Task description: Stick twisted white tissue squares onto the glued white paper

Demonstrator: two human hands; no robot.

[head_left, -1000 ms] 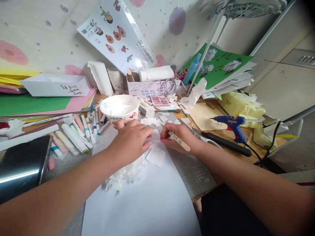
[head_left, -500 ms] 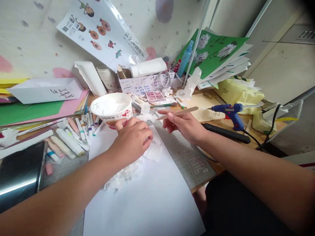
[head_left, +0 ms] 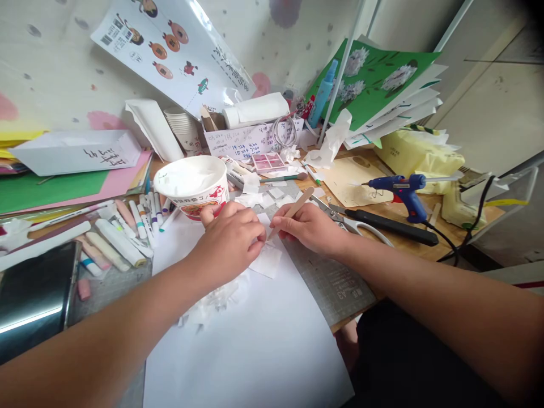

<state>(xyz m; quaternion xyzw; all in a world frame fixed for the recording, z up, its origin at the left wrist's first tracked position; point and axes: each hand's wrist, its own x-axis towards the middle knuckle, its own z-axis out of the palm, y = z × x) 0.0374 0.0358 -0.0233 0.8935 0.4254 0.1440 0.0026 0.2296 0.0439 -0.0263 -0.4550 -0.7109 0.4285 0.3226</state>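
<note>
Head view: R hand, mostly closed, pinches a stick, tip nr L hand, which is half-curled; can't tell if it holds anything. Paper square just beside, on white sheet. Prob. partway: clump of bits there, loose scraps apparently unused.

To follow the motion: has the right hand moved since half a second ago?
Yes. Against the blue glue gun, the right hand moved left and lower, toward the left hand.

Smooth, matt wooden stick
</note>
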